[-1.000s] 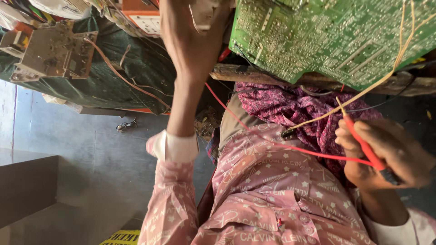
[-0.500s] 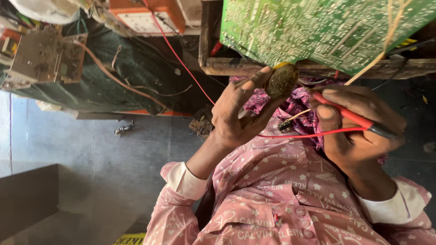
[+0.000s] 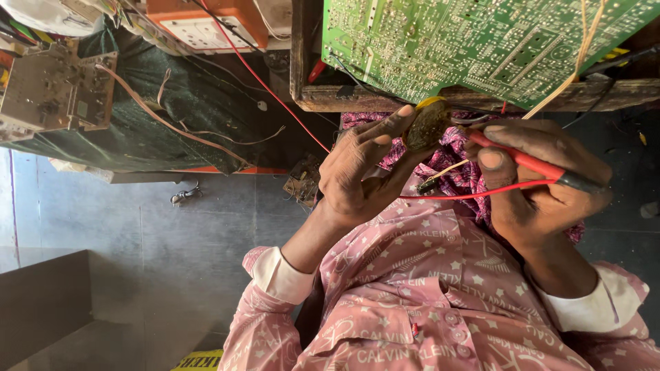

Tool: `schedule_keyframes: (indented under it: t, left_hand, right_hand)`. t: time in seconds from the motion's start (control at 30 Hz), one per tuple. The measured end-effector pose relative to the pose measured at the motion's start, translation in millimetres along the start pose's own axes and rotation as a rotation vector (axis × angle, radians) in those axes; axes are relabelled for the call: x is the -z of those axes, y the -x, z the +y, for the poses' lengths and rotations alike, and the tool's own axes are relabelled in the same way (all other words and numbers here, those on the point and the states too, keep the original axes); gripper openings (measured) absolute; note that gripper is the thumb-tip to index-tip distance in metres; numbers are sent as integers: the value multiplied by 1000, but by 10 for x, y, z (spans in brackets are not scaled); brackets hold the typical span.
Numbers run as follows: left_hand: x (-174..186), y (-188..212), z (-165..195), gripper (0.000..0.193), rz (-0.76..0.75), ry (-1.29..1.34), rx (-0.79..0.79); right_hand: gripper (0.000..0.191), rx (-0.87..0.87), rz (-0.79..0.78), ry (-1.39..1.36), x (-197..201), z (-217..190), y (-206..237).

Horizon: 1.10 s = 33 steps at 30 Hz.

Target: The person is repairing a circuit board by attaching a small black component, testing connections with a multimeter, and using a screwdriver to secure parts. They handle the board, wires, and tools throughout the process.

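Head view: your left hand (image 3: 361, 172) was closed in a pinch, thumb and fingertips gripping a small round yellowish-brown tin (image 3: 426, 125) just below the near edge of the wooden bench (image 3: 357, 96). Your right hand (image 3: 543, 182) was curled shut around a red-handled soldering iron (image 3: 526, 159), its tip end pointed at the tin and close to it; contact could not be confirmed. A red wire (image 3: 474, 196) ran between both hands. A green circuit board (image 3: 481, 41) lay on the bench, overhanging that same edge.
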State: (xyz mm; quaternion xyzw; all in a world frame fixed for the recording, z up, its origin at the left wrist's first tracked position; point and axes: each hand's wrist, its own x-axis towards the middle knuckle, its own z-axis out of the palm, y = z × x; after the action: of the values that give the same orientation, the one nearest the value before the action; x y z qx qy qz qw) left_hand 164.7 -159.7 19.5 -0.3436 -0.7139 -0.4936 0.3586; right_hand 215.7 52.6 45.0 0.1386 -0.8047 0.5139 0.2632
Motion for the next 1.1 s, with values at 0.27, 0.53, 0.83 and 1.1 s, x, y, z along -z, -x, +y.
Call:
schedule_keyframes:
  t: [0.27,0.53,0.83,1.1]
  left_hand:
    - [-31,-43,43,69,-13,6,27]
    - [-21,32,25,65,4,5,52]
    - [44,-114,-227,58,69,162,155]
    - [538,-748,-1255,72,401,-192,421]
  right_hand:
    - [25,-21,42,-267,-16,-48,-57]
    - [24,-149,20,-274,-30,-63,-38]
    - [19,-177,212,-671,101,369,229]
    - [21,25,535,-480,282,966,264]
